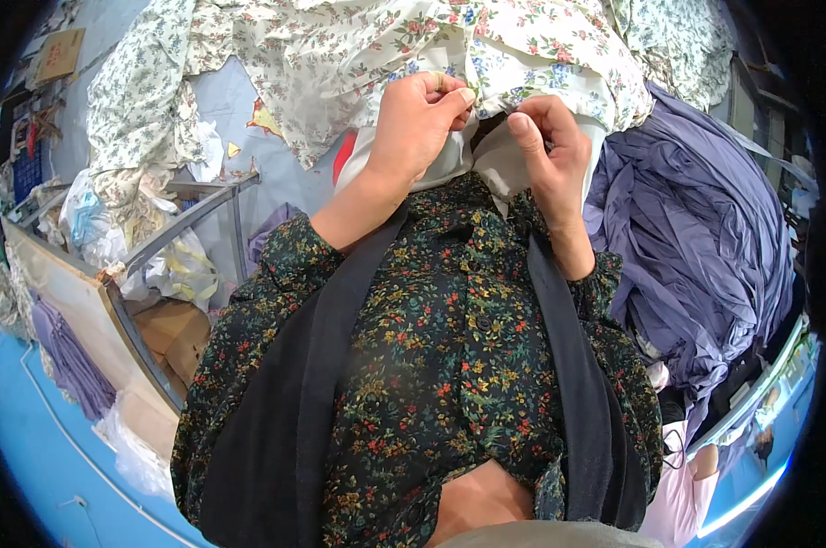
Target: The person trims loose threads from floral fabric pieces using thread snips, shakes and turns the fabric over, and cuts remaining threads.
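Floral fabric point(550, 50), upper centre: likely light, soft; grasp at edge.
Left hand point(407, 126): fingers pinch edge; right hand point(559, 142): grip unclear.

At twelve o'clock, our left hand point(408, 123) pinches the edge of the pale floral cloth point(550, 46); near one o'clock, our right hand point(556, 146) curls beside it. We see heaped purple fabric point(705, 219) toward three, plastic bags point(183, 269) at nine.
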Demonstrator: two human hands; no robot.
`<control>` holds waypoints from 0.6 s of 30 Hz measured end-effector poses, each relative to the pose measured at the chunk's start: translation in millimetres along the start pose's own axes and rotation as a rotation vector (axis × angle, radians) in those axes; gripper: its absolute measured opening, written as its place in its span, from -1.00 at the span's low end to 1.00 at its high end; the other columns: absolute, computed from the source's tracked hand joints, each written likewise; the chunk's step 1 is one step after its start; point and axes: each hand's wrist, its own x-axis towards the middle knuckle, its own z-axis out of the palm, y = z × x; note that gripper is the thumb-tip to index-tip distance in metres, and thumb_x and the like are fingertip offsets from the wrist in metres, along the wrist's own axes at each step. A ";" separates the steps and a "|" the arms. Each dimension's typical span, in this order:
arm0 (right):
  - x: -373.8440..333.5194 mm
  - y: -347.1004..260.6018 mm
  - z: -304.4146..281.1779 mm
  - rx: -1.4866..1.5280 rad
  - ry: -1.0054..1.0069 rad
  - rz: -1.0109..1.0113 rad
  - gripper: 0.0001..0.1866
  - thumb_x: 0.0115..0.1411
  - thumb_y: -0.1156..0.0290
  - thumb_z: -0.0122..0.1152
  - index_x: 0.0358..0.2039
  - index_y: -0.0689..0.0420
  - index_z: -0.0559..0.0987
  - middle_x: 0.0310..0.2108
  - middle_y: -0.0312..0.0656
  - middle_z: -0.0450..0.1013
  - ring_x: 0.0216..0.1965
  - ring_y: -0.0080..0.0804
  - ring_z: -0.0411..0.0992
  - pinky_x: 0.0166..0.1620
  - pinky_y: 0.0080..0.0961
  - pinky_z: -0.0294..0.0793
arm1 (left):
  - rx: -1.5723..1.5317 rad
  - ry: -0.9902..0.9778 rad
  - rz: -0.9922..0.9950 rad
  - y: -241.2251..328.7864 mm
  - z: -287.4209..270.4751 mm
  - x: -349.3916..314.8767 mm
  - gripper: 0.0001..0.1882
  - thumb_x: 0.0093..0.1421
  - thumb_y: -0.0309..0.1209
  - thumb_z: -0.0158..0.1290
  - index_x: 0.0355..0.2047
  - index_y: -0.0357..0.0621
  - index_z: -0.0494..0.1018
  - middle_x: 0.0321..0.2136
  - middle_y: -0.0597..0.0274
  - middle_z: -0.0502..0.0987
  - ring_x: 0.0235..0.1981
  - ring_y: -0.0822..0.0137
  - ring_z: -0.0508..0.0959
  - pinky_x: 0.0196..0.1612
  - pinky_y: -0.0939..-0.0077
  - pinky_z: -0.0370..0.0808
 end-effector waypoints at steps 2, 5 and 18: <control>3.1 -0.7 1.4 0.049 0.018 0.056 -0.88 0.15 0.46 0.27 -0.31 0.18 0.57 -0.58 -0.31 0.43 -0.54 -0.71 0.31 -0.45 -0.67 0.32 | 0.022 0.002 0.010 -0.5 0.3 0.0 -0.82 0.18 -0.44 0.17 -0.28 -0.34 0.52 -0.45 0.25 0.58 -0.45 0.53 0.53 -0.29 0.66 0.49; 6.3 8.9 14.5 -0.006 -0.022 -0.015 -0.89 0.14 0.48 0.28 -0.33 0.22 0.57 -0.55 -0.32 0.47 -0.51 -0.70 0.34 -0.43 -0.70 0.31 | 0.001 -0.036 0.016 -4.6 -3.8 2.1 -0.84 0.18 -0.45 0.16 -0.29 -0.32 0.52 -0.46 0.27 0.58 -0.47 0.54 0.52 -0.30 0.66 0.48; -9.5 2.5 1.7 0.528 -0.168 0.597 -0.80 0.26 0.33 0.20 -0.32 0.21 0.62 -0.65 -0.53 0.31 -0.64 -0.85 0.08 -0.57 -0.77 -0.03 | -0.022 -0.020 0.000 -4.9 -3.8 0.5 -0.86 0.21 -0.43 0.14 -0.30 -0.26 0.50 -0.47 0.31 0.56 -0.49 0.56 0.48 -0.30 0.64 0.46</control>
